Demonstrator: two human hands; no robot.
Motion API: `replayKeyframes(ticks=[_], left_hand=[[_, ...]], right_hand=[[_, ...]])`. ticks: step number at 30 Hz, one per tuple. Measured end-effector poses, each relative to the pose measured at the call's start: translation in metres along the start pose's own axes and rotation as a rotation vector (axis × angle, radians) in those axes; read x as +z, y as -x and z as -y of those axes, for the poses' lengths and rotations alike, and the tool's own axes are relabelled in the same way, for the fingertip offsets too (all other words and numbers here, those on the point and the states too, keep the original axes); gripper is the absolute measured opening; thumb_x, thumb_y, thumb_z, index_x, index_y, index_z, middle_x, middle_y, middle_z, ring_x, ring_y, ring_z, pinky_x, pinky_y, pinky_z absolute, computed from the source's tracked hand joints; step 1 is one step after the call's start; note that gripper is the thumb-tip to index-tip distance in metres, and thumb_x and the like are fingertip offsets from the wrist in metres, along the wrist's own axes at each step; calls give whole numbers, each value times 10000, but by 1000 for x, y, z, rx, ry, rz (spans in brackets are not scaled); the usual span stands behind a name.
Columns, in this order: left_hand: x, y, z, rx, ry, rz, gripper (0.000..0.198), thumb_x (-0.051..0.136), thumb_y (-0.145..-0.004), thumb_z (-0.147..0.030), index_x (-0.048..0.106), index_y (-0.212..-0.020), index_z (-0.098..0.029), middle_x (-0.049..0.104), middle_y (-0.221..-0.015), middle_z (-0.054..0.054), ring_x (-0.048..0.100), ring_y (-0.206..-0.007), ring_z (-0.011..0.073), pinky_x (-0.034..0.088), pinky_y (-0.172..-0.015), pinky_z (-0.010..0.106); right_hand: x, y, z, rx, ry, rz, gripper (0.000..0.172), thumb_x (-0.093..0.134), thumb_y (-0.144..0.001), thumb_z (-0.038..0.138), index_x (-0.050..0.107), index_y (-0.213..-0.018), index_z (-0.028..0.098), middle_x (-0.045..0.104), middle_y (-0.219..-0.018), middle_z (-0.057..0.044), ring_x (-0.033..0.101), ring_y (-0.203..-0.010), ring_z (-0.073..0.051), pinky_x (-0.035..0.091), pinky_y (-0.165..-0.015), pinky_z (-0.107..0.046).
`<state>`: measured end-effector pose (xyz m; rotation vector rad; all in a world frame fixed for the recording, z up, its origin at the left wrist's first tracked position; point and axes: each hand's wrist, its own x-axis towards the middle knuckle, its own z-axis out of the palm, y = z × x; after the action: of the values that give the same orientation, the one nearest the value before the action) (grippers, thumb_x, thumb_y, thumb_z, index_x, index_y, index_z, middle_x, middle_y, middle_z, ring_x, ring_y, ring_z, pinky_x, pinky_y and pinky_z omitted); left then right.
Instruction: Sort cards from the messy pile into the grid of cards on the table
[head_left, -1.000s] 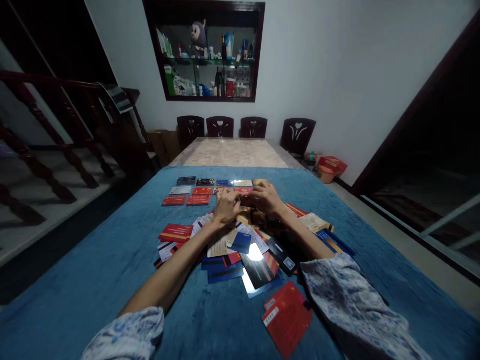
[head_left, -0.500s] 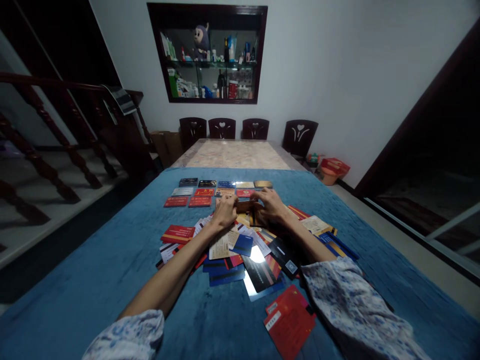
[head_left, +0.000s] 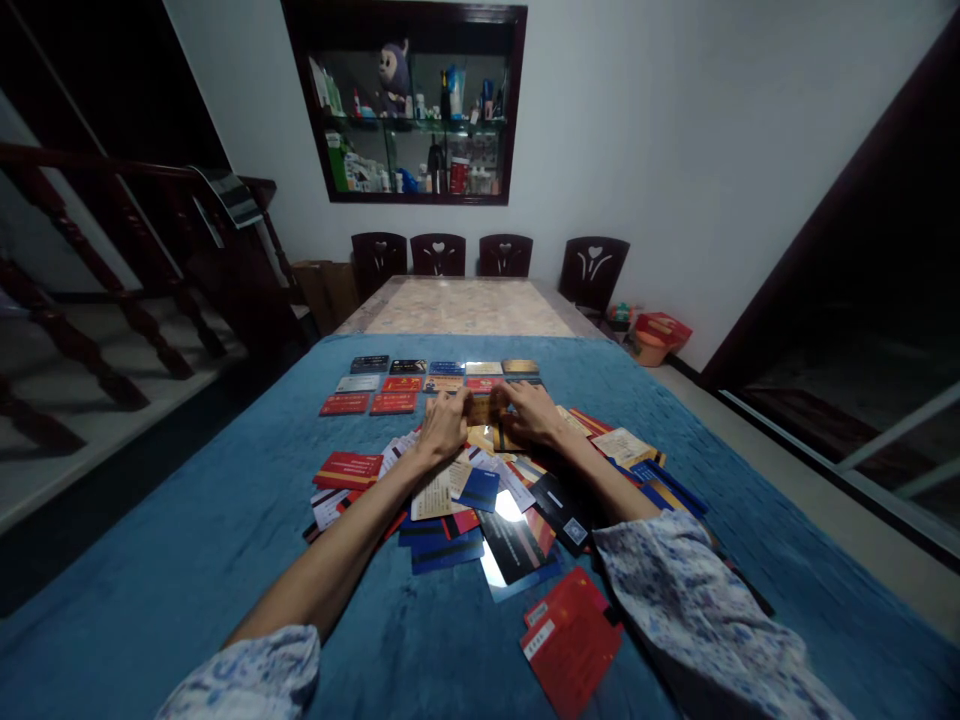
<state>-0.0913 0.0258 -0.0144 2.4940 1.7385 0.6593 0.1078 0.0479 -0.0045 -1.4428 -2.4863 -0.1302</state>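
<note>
Between my two hands a gold card (head_left: 482, 409) stands tilted up over the pile, its printed face towards me. My left hand (head_left: 444, 425) pinches its left end. My right hand (head_left: 531, 411) has its fingers closed at the right end. Another gold card (head_left: 508, 437) with a dark stripe lies under the right hand, partly hidden. Below the hands spreads a loose heap of cards, among them a blue card (head_left: 478, 489), a black card (head_left: 561, 512) and a cream card (head_left: 433, 497). Beyond them are rows of cards, including a red card (head_left: 394, 403) and an orange card (head_left: 444, 384).
The blue cloth (head_left: 247, 510) covers the near part of the table. Red cards (head_left: 574, 640) lie near my right sleeve, and more blue cards (head_left: 667, 487) at the right. Chairs (head_left: 506, 256) stand at the far end, below a wall cabinet (head_left: 420, 120).
The gold card now shows more of its face. My right fingers have come down closer around its end. The whole view has shifted slightly.
</note>
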Motion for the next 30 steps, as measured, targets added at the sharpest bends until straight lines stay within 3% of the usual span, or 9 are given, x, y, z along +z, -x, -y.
replayKeyframes(ticks=[13, 23, 30], left_hand=[[-1, -6, -1, -51, 84, -45, 409, 513, -771, -65, 557, -1157, -194, 673, -1114, 102, 575, -1130, 285, 433, -929, 419], [-13, -16, -8, -17, 26, 77, 429, 590, -784, -183, 578, -1213, -194, 658, -1216, 109, 542, -1171, 306, 421, -955, 426], [-17, -35, -16, 71, -46, 136, 440, 592, -784, -201, 593, -1223, -170, 660, -1201, 125, 525, -1155, 325, 401, -963, 444]], right_hand=[[-8, -1, 1, -20, 31, 20, 559, 613, -835, 260, 485, -1374, 182, 583, -1282, -157, 484, -1171, -304, 413, -881, -388], [-9, -3, -10, -5, 52, 35, 603, 650, -837, 338, 483, -1399, 195, 587, -1268, -166, 480, -1164, -314, 403, -883, -395], [-24, -2, -28, -2, 53, 97, 544, 608, -898, 381, 492, -1401, 209, 577, -1293, -168, 455, -1206, -309, 418, -855, -375]])
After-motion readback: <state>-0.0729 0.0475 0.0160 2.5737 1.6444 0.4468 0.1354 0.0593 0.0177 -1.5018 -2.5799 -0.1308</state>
